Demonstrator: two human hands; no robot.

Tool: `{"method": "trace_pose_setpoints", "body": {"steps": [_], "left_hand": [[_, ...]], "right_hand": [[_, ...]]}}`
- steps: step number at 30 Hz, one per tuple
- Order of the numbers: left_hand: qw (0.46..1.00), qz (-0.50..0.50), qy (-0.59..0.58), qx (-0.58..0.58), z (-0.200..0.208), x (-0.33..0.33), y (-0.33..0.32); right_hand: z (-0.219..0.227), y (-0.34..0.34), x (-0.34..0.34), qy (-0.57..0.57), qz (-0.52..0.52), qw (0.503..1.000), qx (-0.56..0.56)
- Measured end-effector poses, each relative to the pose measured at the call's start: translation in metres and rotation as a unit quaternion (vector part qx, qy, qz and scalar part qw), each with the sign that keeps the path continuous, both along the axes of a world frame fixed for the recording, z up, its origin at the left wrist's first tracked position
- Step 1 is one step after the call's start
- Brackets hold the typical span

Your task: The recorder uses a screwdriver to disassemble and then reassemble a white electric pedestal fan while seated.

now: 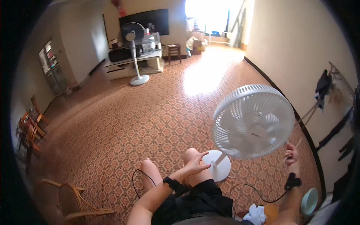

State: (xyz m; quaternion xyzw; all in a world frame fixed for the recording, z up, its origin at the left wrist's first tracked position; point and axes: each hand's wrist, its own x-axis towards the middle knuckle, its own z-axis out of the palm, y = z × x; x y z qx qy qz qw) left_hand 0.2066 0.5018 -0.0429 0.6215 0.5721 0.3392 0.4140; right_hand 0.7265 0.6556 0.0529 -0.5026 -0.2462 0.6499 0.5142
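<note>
A white standing fan stands just in front of me to the right, its round grille tilted up toward me. Its short pole runs down to a round white base on the floor beside my knee. Over that knee, next to the base, my left hand has its fingers apart and holds nothing. My right hand is raised by the lower right rim of the grille, fingers curled in. Whatever it may hold is too small to make out. Dark bands circle both wrists.
Another fan stands before a white TV cabinet at the back. A wooden chair is at lower left. At lower right lie a crumpled white cloth, a pale green bowl and a dark cable. Clothes hang along the right wall.
</note>
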Motion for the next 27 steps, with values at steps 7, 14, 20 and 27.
{"method": "trace_pose_setpoints", "body": {"steps": [7,14,20,27], "left_hand": [[0.985,-0.159,0.003,-0.067,-0.024,0.051,-0.006],[0.936,-0.335,-0.106,-0.025,-0.042,0.109,-0.024],[0.926,-0.298,-0.200,-0.115,-0.043,0.079,-0.029],[0.879,-0.075,-0.313,-0.351,-0.042,0.024,-0.026]], "right_hand": [[-0.097,-0.137,-0.161,-0.099,-0.082,0.992,-0.006],[-0.073,-0.180,-0.276,-0.088,0.076,0.985,0.130],[-0.076,-0.158,-0.285,-0.157,0.162,0.960,0.165],[-0.075,-0.188,-0.271,-0.366,0.307,0.864,0.159]]}}
